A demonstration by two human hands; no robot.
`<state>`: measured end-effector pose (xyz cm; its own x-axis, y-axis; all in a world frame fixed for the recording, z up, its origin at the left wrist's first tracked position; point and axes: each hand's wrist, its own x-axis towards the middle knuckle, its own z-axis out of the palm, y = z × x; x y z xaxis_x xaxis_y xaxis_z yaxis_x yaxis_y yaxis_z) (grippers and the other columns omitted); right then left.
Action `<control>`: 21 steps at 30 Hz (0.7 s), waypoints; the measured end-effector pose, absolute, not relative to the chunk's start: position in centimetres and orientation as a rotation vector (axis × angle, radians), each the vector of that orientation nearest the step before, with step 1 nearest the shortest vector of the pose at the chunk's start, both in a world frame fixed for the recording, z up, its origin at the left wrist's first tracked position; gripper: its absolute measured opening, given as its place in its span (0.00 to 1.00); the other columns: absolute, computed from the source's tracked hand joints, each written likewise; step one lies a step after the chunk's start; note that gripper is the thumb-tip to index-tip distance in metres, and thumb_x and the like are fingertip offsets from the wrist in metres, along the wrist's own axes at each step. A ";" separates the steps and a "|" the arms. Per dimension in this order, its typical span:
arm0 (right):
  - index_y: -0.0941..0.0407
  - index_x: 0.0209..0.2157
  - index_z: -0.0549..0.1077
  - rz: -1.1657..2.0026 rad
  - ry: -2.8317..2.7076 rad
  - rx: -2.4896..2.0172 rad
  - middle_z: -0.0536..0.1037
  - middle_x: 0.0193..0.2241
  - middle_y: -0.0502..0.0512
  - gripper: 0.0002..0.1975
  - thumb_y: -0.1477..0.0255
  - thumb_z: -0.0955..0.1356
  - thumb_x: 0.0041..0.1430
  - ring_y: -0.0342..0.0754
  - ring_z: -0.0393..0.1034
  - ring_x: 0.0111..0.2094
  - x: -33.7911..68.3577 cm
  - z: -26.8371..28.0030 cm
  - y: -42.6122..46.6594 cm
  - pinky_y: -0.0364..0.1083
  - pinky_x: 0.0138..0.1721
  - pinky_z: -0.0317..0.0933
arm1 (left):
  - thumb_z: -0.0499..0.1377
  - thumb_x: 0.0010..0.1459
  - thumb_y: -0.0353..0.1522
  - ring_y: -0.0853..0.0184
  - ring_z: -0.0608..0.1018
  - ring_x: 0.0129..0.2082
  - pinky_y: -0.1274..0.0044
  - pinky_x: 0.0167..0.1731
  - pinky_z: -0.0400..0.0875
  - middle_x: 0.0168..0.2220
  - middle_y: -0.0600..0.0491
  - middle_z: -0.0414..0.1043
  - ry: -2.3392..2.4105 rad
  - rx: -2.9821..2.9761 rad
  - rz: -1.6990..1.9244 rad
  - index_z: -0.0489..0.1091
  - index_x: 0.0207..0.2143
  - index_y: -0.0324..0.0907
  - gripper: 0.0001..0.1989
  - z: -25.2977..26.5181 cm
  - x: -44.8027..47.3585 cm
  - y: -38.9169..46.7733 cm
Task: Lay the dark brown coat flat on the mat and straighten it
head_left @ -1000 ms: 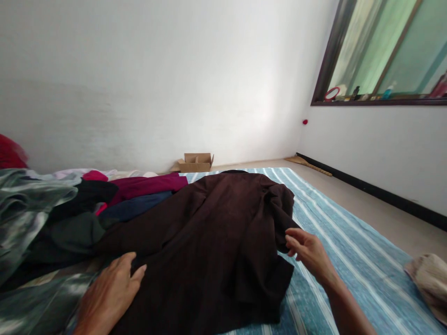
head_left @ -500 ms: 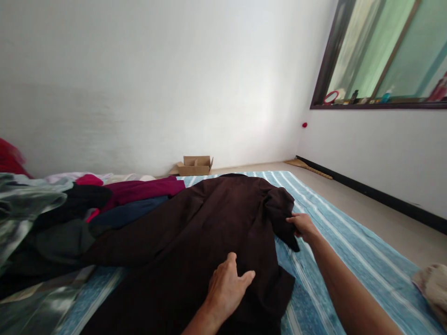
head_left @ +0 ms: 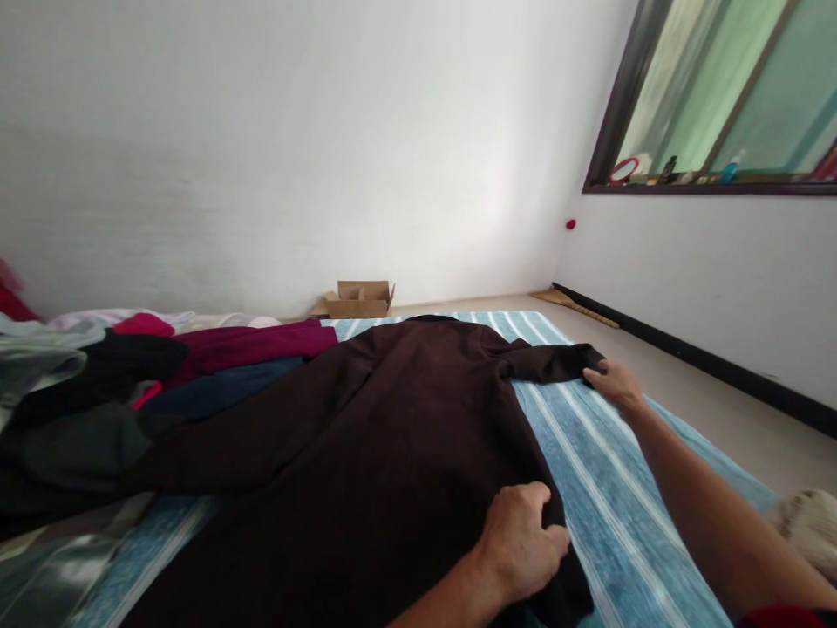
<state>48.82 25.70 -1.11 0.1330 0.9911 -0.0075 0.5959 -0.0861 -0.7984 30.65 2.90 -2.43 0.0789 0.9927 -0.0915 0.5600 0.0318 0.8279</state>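
Note:
A long dark brown coat (head_left: 405, 419) lies spread over a blue-and-white striped sheet (head_left: 608, 488), collar end towards the wall. My right hand (head_left: 615, 384) is closed on the cuff of the right-side sleeve, holding that sleeve stretched out sideways. Lower down, my left hand (head_left: 521, 542) grips the coat's right side edge between thumb and fingers. The left-side sleeve runs out towards the heap of clothes. The coat's lower part passes out of view at the bottom.
Heaped clothes (head_left: 222, 358) in magenta, navy, black and grey lie on the left. An open cardboard box (head_left: 359, 301) stands by the wall. A broom (head_left: 581, 310) lies on the floor, and a beige cloth item (head_left: 807, 528) is at the right edge.
My right hand has moved right and away from me, straightening the bunched sleeve. My left hand has moved right from above the coat's middle and taken hold of its side edge.

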 end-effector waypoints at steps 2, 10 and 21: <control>0.62 0.38 0.74 1.003 -1.697 -1.749 0.75 0.27 0.59 0.19 0.60 0.68 0.52 0.52 0.72 0.29 47.4 -2.6 22.9 0.45 0.26 0.64 | 0.55 0.43 0.29 0.72 0.62 0.20 0.79 0.21 0.53 0.18 0.59 0.60 1.567 1.636 0.733 0.62 0.21 0.40 0.03 -2.8 31.5 2.9; 0.60 0.44 0.71 1.299 -2.004 -1.548 0.73 0.24 0.51 0.24 0.76 0.71 0.41 0.43 0.67 0.23 44.0 -5.2 16.9 0.38 0.18 0.56 | 0.58 0.47 0.30 0.68 0.72 0.28 0.80 0.29 0.65 0.31 0.53 0.74 1.269 1.804 0.700 0.73 0.37 0.38 0.12 -3.1 33.2 0.9; 0.58 0.32 0.70 1.207 -1.690 -1.529 0.74 0.22 0.51 0.10 0.75 0.63 0.44 0.43 0.68 0.22 46.5 -6.2 15.5 0.40 0.22 0.59 | 0.54 0.53 0.38 0.68 0.75 0.26 0.80 0.29 0.68 0.27 0.55 0.74 2.021 1.610 0.971 0.73 0.33 0.43 0.11 -2.4 15.7 -8.9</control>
